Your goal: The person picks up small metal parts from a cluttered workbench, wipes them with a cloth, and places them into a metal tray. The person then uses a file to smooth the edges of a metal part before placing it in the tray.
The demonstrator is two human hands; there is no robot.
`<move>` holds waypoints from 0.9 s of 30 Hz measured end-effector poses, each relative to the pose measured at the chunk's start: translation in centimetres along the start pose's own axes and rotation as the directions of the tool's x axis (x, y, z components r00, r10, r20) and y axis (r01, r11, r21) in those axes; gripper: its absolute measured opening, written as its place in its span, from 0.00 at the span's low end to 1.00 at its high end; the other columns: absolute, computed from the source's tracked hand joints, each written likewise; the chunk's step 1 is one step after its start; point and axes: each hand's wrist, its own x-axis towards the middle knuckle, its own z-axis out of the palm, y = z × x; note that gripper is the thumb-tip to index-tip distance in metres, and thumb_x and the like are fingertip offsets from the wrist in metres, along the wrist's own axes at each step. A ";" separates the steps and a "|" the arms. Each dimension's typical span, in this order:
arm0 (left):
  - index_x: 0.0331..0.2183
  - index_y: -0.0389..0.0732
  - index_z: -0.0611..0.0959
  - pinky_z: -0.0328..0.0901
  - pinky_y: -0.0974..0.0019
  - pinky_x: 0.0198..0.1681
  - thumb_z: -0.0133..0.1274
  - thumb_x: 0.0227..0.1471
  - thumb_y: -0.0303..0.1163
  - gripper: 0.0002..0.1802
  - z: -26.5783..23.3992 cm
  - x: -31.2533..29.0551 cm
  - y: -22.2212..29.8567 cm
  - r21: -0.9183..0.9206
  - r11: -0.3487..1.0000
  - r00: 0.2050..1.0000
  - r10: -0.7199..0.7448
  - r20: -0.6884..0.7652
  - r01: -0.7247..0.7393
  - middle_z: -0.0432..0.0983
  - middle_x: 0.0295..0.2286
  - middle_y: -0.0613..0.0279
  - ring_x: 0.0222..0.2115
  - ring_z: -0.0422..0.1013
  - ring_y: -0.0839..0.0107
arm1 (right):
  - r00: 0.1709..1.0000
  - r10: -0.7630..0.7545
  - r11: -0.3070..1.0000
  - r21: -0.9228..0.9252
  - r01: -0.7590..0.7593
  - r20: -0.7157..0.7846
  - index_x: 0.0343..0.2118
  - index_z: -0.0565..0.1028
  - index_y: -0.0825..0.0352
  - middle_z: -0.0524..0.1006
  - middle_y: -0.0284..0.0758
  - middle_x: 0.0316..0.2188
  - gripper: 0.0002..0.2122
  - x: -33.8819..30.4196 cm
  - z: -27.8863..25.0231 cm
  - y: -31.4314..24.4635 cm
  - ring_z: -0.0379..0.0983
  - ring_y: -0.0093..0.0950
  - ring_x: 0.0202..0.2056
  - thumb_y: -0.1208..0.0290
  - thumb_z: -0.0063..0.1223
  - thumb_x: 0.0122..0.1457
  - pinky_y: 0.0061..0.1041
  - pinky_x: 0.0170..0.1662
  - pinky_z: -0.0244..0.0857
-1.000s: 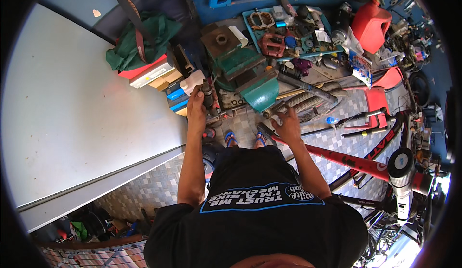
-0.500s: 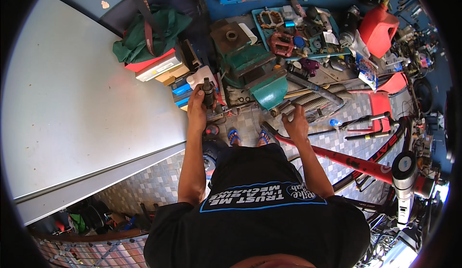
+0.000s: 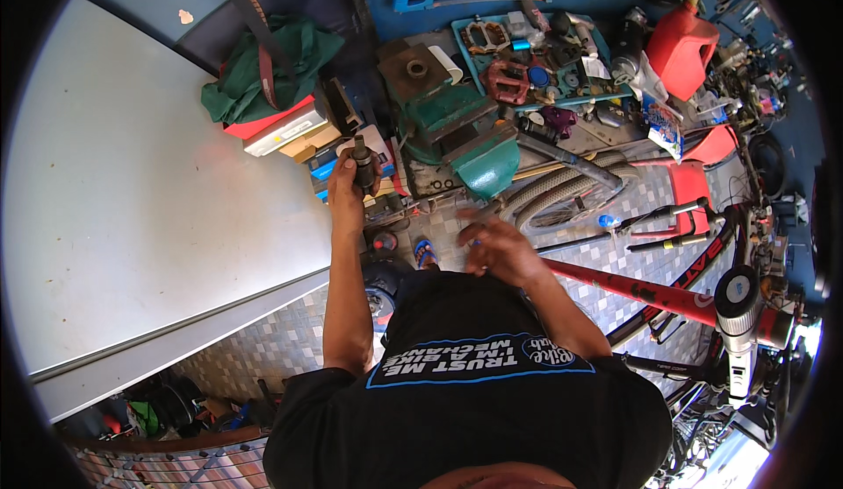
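My left hand (image 3: 348, 183) is closed around a dark cylindrical metal part (image 3: 363, 166) with a narrower stem pointing up. It is held upright beside the stacked boxes, left of the bench; its exact kind I cannot make out. My right hand (image 3: 502, 248) hangs in the air in front of my body, its fingers apart and somewhat blurred, with nothing visible in it. Beyond that hand stands a green bench vise (image 3: 488, 168), not touched by either hand.
A blue tray (image 3: 479, 54) of pedals and small parts lies behind the vise, beside a red jug (image 3: 680, 54). A bicycle wheel (image 3: 571, 192) leans below the bench. The red frame tube (image 3: 632, 291) crosses on my right; a white panel (image 3: 167, 199) fills the left.
My right hand has swung left and nearer to my body, away from the wheel. My left hand still holds the metal part, with its grip slightly shifted. The view has moved a little.
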 end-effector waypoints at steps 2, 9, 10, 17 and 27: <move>0.46 0.35 0.77 0.61 0.68 0.25 0.45 0.67 0.51 0.26 0.4 0.1 -0.3 -0.027 1.000 1.000 -0.009 0.020 0.009 0.76 0.30 0.57 0.24 0.69 0.70 | 0.969 -0.175 0.972 -0.189 0.142 -0.173 0.69 0.66 0.65 0.80 0.35 0.41 0.28 -1.2 -0.5 -2.4 0.82 0.28 0.36 0.64 0.58 0.68 0.27 0.35 0.76; 0.47 0.41 0.72 0.63 0.70 0.25 0.46 0.69 0.49 0.20 3.7 -0.2 -2.6 -0.105 0.993 0.986 -0.039 0.164 0.056 0.78 0.29 0.56 0.22 0.70 0.73 | 0.675 -0.706 0.018 -0.957 -0.289 -0.217 0.65 0.72 0.59 0.79 0.42 0.39 0.26 0.3 -4.9 -2.0 0.81 0.44 0.35 0.65 0.59 0.63 0.42 0.41 0.75; 0.48 0.42 0.71 0.63 0.70 0.25 0.47 0.69 0.49 0.20 4.1 -0.2 -2.9 -0.108 0.992 0.985 -0.046 0.164 0.065 0.78 0.28 0.56 0.23 0.70 0.73 | 0.668 -0.712 -0.065 -0.928 -0.366 -0.214 0.64 0.73 0.58 0.79 0.43 0.39 0.26 0.6 -5.2 -1.9 0.81 0.47 0.36 0.64 0.60 0.62 0.46 0.42 0.75; 0.53 0.42 0.71 0.69 0.61 0.41 0.51 0.69 0.38 0.16 6.0 0.3 -5.0 -0.108 0.992 0.984 0.081 0.158 -0.065 0.75 0.43 0.63 0.39 0.73 0.68 | 0.746 -0.585 -0.114 -0.879 -0.463 -0.317 0.58 0.76 0.60 0.83 0.46 0.40 0.21 1.1 -3.8 -4.8 0.82 0.49 0.38 0.63 0.59 0.63 0.48 0.43 0.75; 0.55 0.44 0.72 0.68 0.57 0.53 0.52 0.70 0.39 0.17 6.5 -0.1 -7.3 -0.264 0.964 0.988 0.079 0.130 -0.043 0.74 0.48 0.64 0.49 0.71 0.70 | 0.624 -0.778 -0.058 -0.998 0.038 0.069 0.50 0.80 0.65 0.82 0.43 0.40 0.12 3.2 4.4 -11.0 0.81 0.47 0.37 0.71 0.58 0.65 0.42 0.40 0.74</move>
